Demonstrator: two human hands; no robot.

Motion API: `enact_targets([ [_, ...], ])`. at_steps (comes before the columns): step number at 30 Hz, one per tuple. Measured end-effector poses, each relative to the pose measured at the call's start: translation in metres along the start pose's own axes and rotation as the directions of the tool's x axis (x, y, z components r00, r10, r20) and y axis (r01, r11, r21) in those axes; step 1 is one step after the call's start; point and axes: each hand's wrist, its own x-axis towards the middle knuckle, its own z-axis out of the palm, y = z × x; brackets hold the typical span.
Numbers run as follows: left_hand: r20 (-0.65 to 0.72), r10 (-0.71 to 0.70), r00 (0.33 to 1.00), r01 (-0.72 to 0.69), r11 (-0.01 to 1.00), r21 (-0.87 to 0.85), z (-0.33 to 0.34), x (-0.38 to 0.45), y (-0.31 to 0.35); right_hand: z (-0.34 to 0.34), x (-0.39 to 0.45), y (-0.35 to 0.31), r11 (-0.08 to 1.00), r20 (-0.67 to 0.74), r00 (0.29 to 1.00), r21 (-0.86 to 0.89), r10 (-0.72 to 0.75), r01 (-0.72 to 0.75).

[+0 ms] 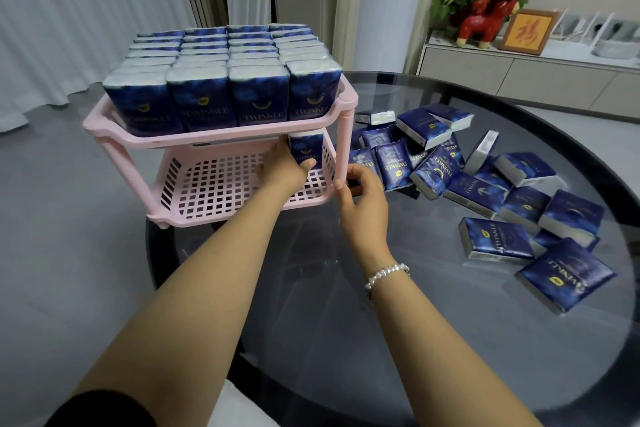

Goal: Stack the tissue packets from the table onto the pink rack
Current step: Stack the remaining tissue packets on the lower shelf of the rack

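Tissue packet (306, 150), gripped by left hand (283, 168), should stand upright in the lower corner of pink rack (221, 135); right hand (360, 194) loosely curled, holds nothing

Both bare forearms reach forward from the bottom of the view, the left one crossing up from the lower left with a dark sleeve edge at its upper arm. The left hand (285, 166) is stretched furthest ahead, its fingers and thumb (308, 164) curled in a grip round a tissue packet (306, 149), which stands upright. The right hand (362, 196) sits just to the right and slightly nearer, back facing up, fingers loosely curled and holding nothing. A pearl bracelet (386, 274) circles the right wrist.
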Motion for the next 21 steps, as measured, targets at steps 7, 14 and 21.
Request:
enact_targets([
  [7,0.053,0.004,0.999,0.0,0.998,-0.061,-0.004,-0.005,-0.001,0.001,0.001,0.0,1.0,-0.001,1.0,0.002,0.006,-0.006],
  [14,0.073,0.026,0.997,-0.015,0.988,-0.154,-0.011,-0.013,0.0,0.001,0.001,0.0,1.0,-0.008,1.0,-0.006,-0.009,0.009],
  [21,0.087,0.046,0.995,-0.023,0.968,-0.25,-0.015,-0.016,0.0,0.001,0.001,0.001,1.0,-0.01,1.0,-0.006,-0.006,0.006],
])
